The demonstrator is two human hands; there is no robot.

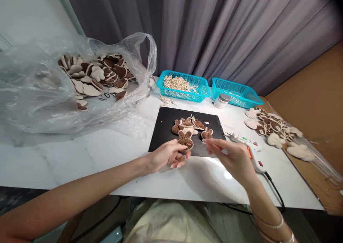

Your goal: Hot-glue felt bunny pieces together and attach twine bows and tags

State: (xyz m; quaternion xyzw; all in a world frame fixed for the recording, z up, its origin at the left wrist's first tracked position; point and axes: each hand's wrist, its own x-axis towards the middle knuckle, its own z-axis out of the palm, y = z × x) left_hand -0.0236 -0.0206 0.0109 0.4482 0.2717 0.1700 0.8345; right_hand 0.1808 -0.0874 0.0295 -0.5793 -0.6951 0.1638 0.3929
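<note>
My left hand (174, 154) is closed on a brown, bunny-shaped plush piece (185, 141) with a cream edge, thumb on its face and ears pointing away from me. To the right, my right hand (227, 153) hovers over the black mat's front edge with thumb and forefinger pinched together. Whatever lies between those fingertips, if anything, is too small to make out. Just beyond them a second bunny piece (207, 133) rests on the black mat (160, 128). More pieces sit in a small cluster (178, 126) behind the held one, one with a cream bow (193, 118).
A glue gun (252, 148) lies right of the mat, its cord running off the front edge. Behind stand a blue basket of cream bows (183, 96), another blue basket (238, 99) and a jar (222, 101). A plastic bag (128, 107) of pieces is left; finished-looking pieces (276, 125) lie right.
</note>
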